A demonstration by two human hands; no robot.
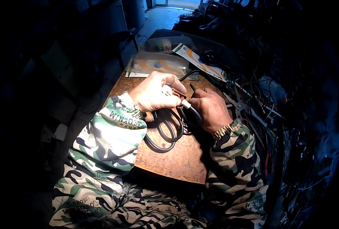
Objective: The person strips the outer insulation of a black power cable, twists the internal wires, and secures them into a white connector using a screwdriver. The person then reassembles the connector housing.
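From here I see the left hand (156, 91) clamped in a pinch on a small reddish part (180, 94) above the desk (173, 164), beside the white end (185, 104) of a black cable (193, 116). The right hand (212, 110) curls close by; I cannot tell whether its grip is closed on anything. I judge this step as close work there; the next move calls for steadiness.

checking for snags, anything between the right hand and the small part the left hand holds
Yes, the black cable: its pale end sits between the right hand and the reddish-brown part in the left hand.
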